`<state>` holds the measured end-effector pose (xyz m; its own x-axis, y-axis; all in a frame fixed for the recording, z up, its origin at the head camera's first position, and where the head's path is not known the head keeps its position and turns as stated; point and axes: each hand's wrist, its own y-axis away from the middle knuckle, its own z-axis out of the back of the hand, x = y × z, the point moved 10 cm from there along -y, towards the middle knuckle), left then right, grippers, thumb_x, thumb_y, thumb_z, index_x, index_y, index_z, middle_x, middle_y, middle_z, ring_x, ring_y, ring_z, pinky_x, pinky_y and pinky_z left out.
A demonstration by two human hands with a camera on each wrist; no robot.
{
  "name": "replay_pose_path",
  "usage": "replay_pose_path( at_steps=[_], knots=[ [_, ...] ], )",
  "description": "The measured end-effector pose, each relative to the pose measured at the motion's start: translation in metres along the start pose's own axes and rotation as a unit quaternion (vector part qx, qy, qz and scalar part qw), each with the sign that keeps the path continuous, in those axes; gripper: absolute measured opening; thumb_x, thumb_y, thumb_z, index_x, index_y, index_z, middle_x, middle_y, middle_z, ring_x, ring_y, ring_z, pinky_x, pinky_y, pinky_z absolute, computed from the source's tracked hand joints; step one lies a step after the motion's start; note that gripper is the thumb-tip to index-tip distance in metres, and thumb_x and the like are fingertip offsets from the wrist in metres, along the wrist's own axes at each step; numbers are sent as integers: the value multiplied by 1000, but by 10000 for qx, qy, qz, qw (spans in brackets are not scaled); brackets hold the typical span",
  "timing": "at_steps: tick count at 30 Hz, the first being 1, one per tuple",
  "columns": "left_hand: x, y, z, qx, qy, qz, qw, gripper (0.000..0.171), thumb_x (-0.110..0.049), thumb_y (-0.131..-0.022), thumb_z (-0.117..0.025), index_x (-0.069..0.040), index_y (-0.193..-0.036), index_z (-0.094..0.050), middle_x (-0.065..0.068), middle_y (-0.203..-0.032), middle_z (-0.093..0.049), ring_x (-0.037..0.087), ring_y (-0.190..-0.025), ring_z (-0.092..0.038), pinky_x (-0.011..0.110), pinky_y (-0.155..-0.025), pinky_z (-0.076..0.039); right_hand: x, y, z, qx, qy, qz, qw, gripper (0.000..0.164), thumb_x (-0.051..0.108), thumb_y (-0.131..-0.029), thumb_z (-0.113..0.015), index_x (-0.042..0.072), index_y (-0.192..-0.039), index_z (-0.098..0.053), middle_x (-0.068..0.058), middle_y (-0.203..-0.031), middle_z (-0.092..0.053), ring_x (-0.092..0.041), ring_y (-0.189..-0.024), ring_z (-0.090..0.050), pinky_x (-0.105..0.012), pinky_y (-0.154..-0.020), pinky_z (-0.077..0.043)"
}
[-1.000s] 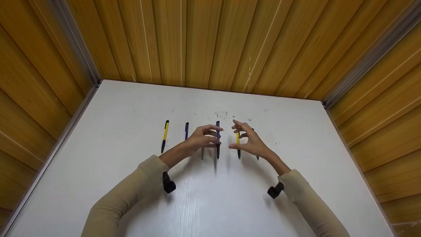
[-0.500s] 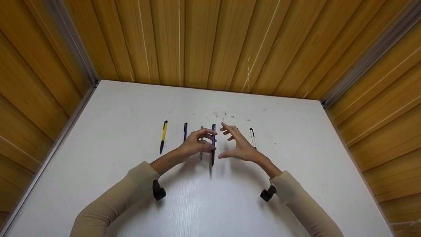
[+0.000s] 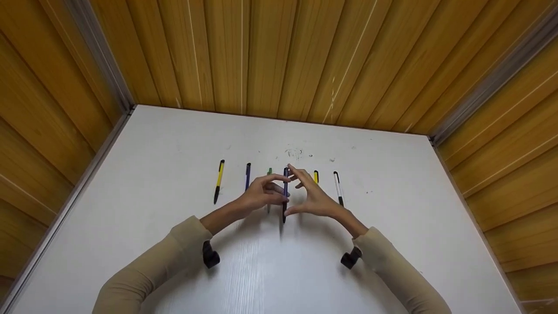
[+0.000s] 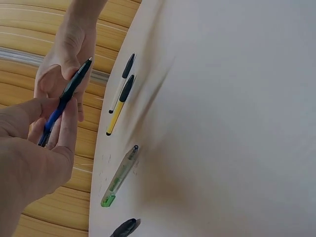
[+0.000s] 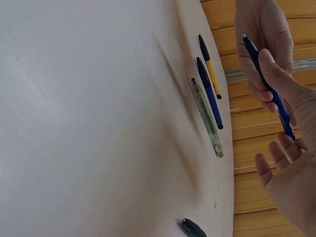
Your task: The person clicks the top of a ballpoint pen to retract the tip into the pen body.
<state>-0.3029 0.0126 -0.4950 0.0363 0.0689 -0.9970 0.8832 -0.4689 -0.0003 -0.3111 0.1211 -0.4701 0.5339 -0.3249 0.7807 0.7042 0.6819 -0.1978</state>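
Observation:
A blue pen with a dark grip (image 3: 285, 187) is held above the white table, its tip toward the person. My left hand (image 3: 261, 192) pinches its middle between thumb and fingers, as the left wrist view also shows. From the other side my right hand (image 3: 316, 198) spans the same pen (image 5: 279, 101). Its thumb (image 5: 269, 61) lies against the dark grip near the tip, while fingertips (image 5: 288, 139) meet the far end. The remaining right fingers are spread. Under the hands, a clear pen with green parts (image 4: 118, 178) lies partly hidden in the head view.
More pens lie in a row on the table (image 3: 279, 270): a yellow one (image 3: 219, 179) and a blue one (image 3: 248, 174) on the left, a yellow one (image 3: 316, 176) and a white one (image 3: 338, 187) on the right. Wood-look panels (image 3: 270, 56) rise behind the table.
The left hand has drawn the blue pen slightly toward the person. The right hand has moved left from over the right-hand pens and reached the held pen, uncovering part of the yellow and white pens.

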Motion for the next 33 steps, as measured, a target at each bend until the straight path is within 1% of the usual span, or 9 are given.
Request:
replay_pose_path(
  at_steps=[3,5,7,9,13,17,22,26,33],
  knots=[
    [1,1,0,31,29,-73,10000,54,4,-91,-71,1,-142,-55,13,-100,-71,15,-90,-72,38,-92,-63,-2,0,-2,25,-75,-21,10000,122,14,-69,-96,11,-164,-19,-16,-151,-41,-31,-137,-43,-59,-109,-46],
    [1,2,1,30,2,-106,9999,55,3,-90,-72,1,-142,-55,6,-96,-71,14,-89,-72,38,-91,-63,-2,1,-2,36,-50,-14,10000,122,15,-68,-96,12,-164,-20,-15,-151,-42,-30,-136,-44,-57,-109,-46],
    [1,2,1,12,-25,-142,9999,55,2,-90,-74,0,-142,-56,3,-94,-71,13,-88,-72,38,-91,-63,-2,1,-2,29,1,15,10000,122,17,-68,-96,11,-163,-21,-15,-151,-42,-29,-136,-45,-54,-108,-48],
    [1,3,1,-15,-19,-165,9999,54,2,-90,-74,-1,-142,-57,3,-94,-71,13,-87,-72,38,-91,-63,-1,1,-2,6,25,78,10000,122,17,-67,-97,10,-163,-21,-16,-150,-43,-29,-136,-45,-54,-108,-48],
    [1,2,2,-128,-5,-197,9997,47,-1,-94,-70,-3,-139,-60,5,-96,-70,14,-89,-71,38,-90,-63,3,1,-2,-89,-51,174,9998,124,11,-65,-97,7,-163,-20,-20,-148,-43,-33,-136,-44,-58,-107,-47],
    [-2,3,5,-244,-101,-238,9994,40,-6,-97,-68,-4,-137,-63,4,-94,-66,14,-89,-69,37,-87,-64,3,0,-2,-124,-73,216,9997,124,13,-66,-97,10,-163,-21,-16,-148,-45,-29,-135,-44,-56,-107,-47],
    [-3,3,5,-263,-146,-264,9992,39,-6,-97,-68,-3,-136,-63,1,-90,-66,14,-86,-70,36,-86,-64,3,1,-2,-114,-39,286,9995,122,19,-69,-96,13,-164,-20,-12,-148,-45,-24,-135,-44,-52,-107,-48],
    [-3,3,6,-342,-142,-202,9991,38,-5,-96,-69,-3,-134,-65,2,-89,-67,14,-85,-70,37,-85,-65,1,1,-3,-124,1,233,9997,122,22,-69,-96,16,-164,-20,-9,-149,-45,-21,-135,-44,-50,-108,-48],
    [-3,1,7,-448,-206,-61,9988,37,-7,-95,-71,-7,-132,-66,7,-98,-70,15,-88,-71,38,-84,-65,4,1,-1,-118,4,190,9998,122,24,-69,-96,17,-164,-19,-8,-149,-44,-23,-136,-44,-51,-108,-48]
  ],
)
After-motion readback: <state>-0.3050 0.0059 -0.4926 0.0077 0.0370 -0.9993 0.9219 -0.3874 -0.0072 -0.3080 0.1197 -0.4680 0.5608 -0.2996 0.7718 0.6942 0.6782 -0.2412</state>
